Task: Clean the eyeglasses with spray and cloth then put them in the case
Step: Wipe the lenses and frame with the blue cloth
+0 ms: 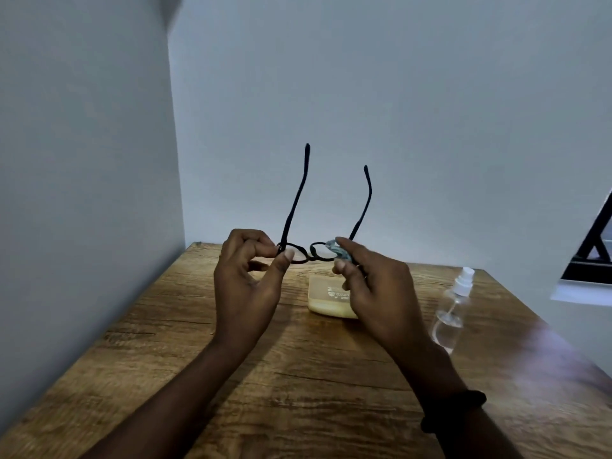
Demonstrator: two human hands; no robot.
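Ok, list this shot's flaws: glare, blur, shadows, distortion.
Head view: a pale glare smear washes the table by the bottle; head view, top-left corner is a blurred smudge; head view, the arms cast soft shadows on the wood; head view, the wide lens slants the wall corner; the glasses are sharp.

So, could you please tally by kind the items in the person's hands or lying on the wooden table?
eyeglasses: 1
cleaning cloth: 1
eyeglass case: 1
spray bottle: 1
Total: 4
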